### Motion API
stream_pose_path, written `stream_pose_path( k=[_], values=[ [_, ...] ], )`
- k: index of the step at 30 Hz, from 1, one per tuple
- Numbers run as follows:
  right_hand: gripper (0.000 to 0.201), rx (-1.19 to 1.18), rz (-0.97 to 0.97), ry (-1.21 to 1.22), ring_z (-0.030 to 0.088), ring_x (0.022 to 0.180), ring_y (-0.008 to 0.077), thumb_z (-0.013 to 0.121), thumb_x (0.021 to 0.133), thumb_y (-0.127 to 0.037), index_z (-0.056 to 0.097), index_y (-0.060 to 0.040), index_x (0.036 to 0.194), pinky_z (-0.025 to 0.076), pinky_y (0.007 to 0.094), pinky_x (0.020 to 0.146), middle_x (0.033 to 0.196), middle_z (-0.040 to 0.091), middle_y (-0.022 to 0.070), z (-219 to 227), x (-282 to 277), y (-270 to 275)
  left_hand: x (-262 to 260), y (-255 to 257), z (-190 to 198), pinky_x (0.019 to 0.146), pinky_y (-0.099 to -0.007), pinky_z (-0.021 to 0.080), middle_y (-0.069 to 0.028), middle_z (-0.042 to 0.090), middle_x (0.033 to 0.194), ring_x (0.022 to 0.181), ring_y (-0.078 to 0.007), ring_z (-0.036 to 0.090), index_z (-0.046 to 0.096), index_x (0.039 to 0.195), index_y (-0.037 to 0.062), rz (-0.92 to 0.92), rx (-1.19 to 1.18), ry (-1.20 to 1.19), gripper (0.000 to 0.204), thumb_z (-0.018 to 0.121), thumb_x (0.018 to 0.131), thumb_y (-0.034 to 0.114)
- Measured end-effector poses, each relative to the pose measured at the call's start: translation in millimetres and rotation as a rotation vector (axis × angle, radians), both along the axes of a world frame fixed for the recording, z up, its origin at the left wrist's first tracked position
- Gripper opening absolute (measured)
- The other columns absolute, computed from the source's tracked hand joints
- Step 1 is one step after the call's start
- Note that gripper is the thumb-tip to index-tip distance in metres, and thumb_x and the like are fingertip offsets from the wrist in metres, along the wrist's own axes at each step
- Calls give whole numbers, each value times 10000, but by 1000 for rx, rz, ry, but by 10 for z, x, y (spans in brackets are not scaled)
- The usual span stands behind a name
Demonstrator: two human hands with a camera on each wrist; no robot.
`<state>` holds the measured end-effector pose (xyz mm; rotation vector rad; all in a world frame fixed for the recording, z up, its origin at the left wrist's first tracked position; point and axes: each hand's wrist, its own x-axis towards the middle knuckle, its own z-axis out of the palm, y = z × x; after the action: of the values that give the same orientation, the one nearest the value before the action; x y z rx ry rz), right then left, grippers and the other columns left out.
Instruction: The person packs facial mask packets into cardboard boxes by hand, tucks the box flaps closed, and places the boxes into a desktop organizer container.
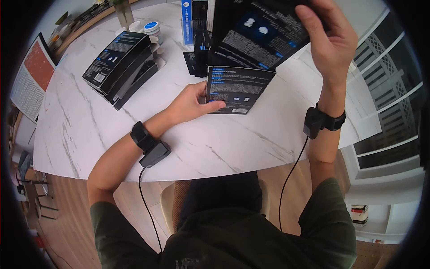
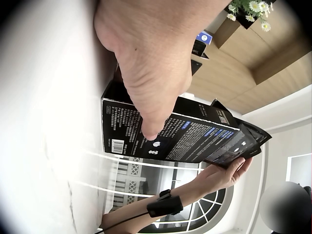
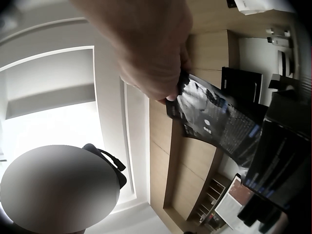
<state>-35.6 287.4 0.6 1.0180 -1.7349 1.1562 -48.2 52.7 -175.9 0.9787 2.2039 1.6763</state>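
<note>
A black printed box stands on the marble table, and the left hand grips its lower left side, thumb across the printed face. Above it, the right hand pinches the upper corner of a black printed piece, which meets the top of the box. In the left wrist view, the left thumb presses on the box, with the right hand at its far end. The right wrist view shows the right hand holding the edge of the printed piece.
More black boxes lie at the left of the marble table. Behind them are white tubs and a vase. A blue-and-white box and dark items in a clear holder stand beyond the left hand.
</note>
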Motion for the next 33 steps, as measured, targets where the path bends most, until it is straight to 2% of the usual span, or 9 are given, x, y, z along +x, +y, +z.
stream_pose_path(
  k=[2, 4, 7, 11, 15, 20, 25, 27, 33],
  values=[
    [207, 263, -74, -14, 597, 846, 115, 535, 875, 25, 571, 51, 1077, 474, 200, 751, 957, 638, 89, 20, 14, 40, 4, -2, 9, 740, -257, 476, -73, 666, 925, 767, -115, 590, 583, 1082, 18, 3, -7, -8, 363, 711, 794, 196],
    [203, 238, -63, -9, 595, 833, 103, 523, 875, 35, 577, 51, 1069, 475, 194, 738, 938, 640, 81, 7, 1, 35, 3, -1, 8, 740, -258, 476, -74, 666, 924, 765, -118, 590, 584, 1082, 19, 6, -14, -16, 364, 712, 793, 200],
    [151, 30, -17, -43, 578, 812, 73, 530, 883, 18, 565, 41, 1028, 461, 179, 699, 909, 630, 59, 1, -26, 75, -1, 1, -7, 740, -260, 476, -76, 665, 924, 770, -119, 591, 583, 1079, 16, 8, 3, 7, 365, 712, 792, 202],
    [87, 32, -29, -62, 542, 743, 45, 539, 897, -30, 526, 14, 971, 435, 163, 645, 831, 597, 18, 59, -18, 171, -12, 1, -39, 741, -264, 476, -81, 665, 926, 774, -122, 592, 583, 1073, 11, 6, 19, -21, 360, 709, 793, 198],
    [96, -2, 11, -114, 541, 743, 43, 532, 902, -34, 520, 16, 983, 435, 162, 651, 830, 595, 18, 58, -27, 187, -11, 5, -42, 737, -262, 476, -80, 666, 924, 767, -117, 591, 582, 1074, 5, 6, 33, -11, 362, 710, 793, 195],
    [95, 105, 57, -228, 549, 750, 47, 521, 903, -25, 512, 19, 986, 441, 169, 665, 832, 597, 26, 52, -13, 149, -15, 9, -41, 725, -259, 475, -74, 667, 915, 753, -114, 589, 586, 1073, 10, 10, 23, -23, 360, 708, 794, 201],
    [130, 85, -22, -120, 574, 761, 68, 551, 877, -2, 558, 35, 1002, 460, 184, 679, 851, 628, 45, 58, -33, 145, -16, 9, -37, 715, -254, 472, -67, 667, 906, 742, -108, 582, 590, 1075, 17, 9, 23, 6, 355, 707, 795, 203],
    [159, 1, -89, 35, 591, 764, 78, 584, 851, 17, 577, 32, 1009, 468, 185, 682, 870, 644, 63, 70, -23, 118, -14, 11, -37, 712, -252, 470, -63, 667, 901, 734, -105, 575, 589, 1081, 16, 11, 23, -12, 360, 707, 794, 199],
    [180, -14, -93, 83, 600, 762, 87, 627, 815, 34, 608, 39, 994, 475, 185, 682, 877, 649, 72, 42, -58, 104, -16, 8, -39, 713, -250, 469, -63, 666, 905, 739, -101, 573, 590, 1083, 15, 5, 33, -21, 362, 708, 792, 195]
  ],
)
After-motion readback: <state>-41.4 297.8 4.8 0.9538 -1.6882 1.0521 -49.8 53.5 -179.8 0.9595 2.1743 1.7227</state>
